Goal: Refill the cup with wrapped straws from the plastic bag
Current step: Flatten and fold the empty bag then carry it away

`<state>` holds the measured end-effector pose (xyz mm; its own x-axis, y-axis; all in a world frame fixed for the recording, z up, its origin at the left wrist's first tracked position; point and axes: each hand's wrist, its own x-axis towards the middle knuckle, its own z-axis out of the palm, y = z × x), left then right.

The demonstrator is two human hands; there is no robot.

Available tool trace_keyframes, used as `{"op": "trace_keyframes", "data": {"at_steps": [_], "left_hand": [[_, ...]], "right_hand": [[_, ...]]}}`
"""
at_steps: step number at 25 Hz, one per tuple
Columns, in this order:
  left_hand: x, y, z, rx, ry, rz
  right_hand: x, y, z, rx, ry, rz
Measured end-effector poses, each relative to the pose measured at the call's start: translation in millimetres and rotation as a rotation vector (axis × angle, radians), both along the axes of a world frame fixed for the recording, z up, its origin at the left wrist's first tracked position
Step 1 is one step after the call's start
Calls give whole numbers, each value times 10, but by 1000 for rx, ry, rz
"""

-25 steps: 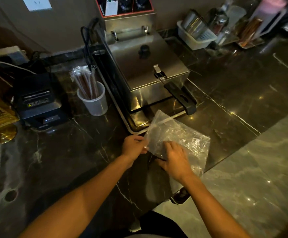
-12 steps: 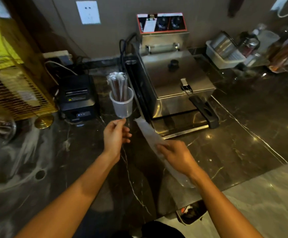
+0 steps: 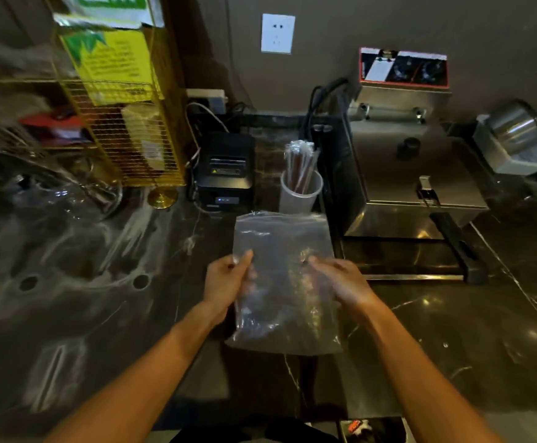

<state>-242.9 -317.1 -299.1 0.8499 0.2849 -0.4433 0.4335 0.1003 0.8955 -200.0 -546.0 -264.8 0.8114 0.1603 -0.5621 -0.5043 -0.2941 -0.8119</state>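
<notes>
Hands have changed their job. Half a second ago the left hand was up by the cup and only the right hand held the bag, which hung long and thin. Now both hands hold the plastic bag [image 3: 281,276] spread out flat and see-through, above the dark counter [image 3: 452,330]. The left hand [image 3: 228,279] pinches the bag's edge at 9 o'clock, thumb in front. The right hand [image 3: 340,279] pinches the edge at 3 o'clock, fingers pressed on the plastic.

The bag looks empty; I can see no straws inside it, though it is a bit blurry. The cup [image 3: 300,195] stands at 12 o'clock from the bag, just behind its top edge, next to the metal fryer [image 3: 414,174]. The wrapped straws [image 3: 300,164] stand up in the cup in a bunch.

So I think the filling is done, and the bag is only being smoothed or folded to put away.
</notes>
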Motion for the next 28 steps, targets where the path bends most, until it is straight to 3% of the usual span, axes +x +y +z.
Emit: {"op": "trace_keyframes", "data": {"at_steps": [3,6,8,10,13,16,18,20,24,28], "left_hand": [[-36,144,-77,10,-24,74],[-100,186,-119,-41,113,-96],[-167,104,-194,68,205,-161],[-194,12,-294,159,180,-65],[-143,-8,-344,139,132,45],[-70,26,-328,23,196,5],[-97,12,-319,4,289,-141],[-166,-36,-349,58,336,-258],[-188,-66,-421,314,227,-187],[-230,-84,-471,486,122,-229]], "right_hand": [[-32,78,-259,-7,28,-69],[-52,107,-397,155,13,-199],[-121,100,-491,266,20,-201],[-221,43,-603,188,98,-171],[-374,-4,-686,-34,192,-78],[-393,12,-724,-115,54,-103],[-351,29,-749,-98,-64,-153],[-308,34,-784,-109,-136,-153],[-331,5,-938,-293,-262,-51],[-360,18,-1020,-223,-191,-157]]}}
